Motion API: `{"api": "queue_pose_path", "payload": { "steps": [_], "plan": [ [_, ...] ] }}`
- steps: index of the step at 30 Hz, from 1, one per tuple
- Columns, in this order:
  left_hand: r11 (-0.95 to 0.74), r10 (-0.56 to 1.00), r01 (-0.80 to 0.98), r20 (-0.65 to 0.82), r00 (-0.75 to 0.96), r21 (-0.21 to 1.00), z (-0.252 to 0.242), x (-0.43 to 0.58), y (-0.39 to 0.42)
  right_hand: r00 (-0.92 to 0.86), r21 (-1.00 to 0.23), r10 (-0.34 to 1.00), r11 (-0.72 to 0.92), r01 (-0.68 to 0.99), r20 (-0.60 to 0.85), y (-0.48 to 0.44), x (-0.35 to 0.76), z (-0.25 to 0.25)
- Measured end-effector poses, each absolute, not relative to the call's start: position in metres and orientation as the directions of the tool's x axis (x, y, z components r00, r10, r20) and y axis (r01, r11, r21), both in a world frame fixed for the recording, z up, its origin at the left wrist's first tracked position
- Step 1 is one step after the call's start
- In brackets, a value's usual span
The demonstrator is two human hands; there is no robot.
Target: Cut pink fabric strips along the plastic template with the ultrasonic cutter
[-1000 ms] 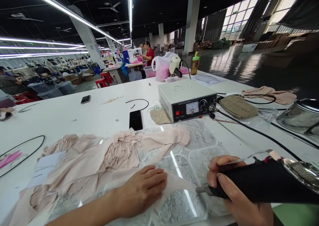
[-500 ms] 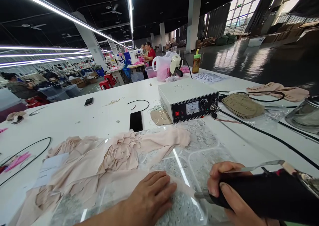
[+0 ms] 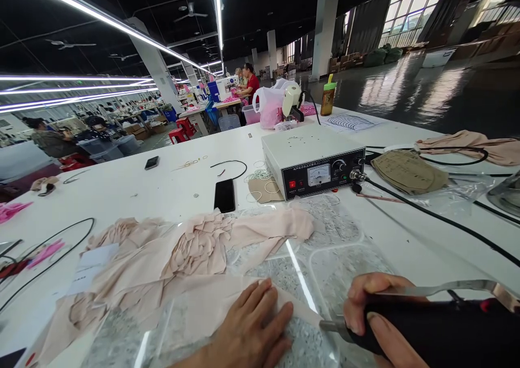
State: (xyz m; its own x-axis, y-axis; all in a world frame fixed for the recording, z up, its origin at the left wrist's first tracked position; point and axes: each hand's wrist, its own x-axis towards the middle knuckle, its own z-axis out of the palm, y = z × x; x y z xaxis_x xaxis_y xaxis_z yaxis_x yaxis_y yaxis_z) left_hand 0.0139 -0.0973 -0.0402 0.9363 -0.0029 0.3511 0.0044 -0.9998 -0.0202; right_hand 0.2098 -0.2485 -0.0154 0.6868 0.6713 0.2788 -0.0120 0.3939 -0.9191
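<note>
My left hand lies flat with fingers stretched out, pressing a thin beige fabric piece onto a clear sheet with a grey speckled surface beneath. In my right hand is a black hand-held ultrasonic gun with a metal lever along its top. Its narrow metal tip touches the pointed right end of the fabric. Behind my left hand sits a ruffled heap of beige fabric pieces. Another beige strip stretches to the right of that heap.
A control box with a dial stands behind the sheet, its black cable running right. Near it lie a black phone and brown card patterns. Farther back are a plastic bag and a green-lidded bottle. People sew beyond the table.
The view has swung slightly left, so most things appear farther right. My left hand still presses the fabric, and the gun's tip remains at the fabric's pointed end.
</note>
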Motion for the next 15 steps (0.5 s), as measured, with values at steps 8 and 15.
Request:
{"api": "queue_pose_path", "payload": {
  "steps": [8,15],
  "plan": [
    [-0.997,0.043,0.063,0.344,0.938,-0.048,-0.048,0.016,-0.105,0.673,-0.917,0.701,0.389,-0.085,0.235,-0.248,0.210,-0.015],
    [-0.991,0.074,0.115,0.413,0.908,-0.074,-0.051,0.018,-0.111,0.679,-0.916,0.684,0.398,-0.043,0.266,-0.248,0.210,-0.012]
  ]
}}
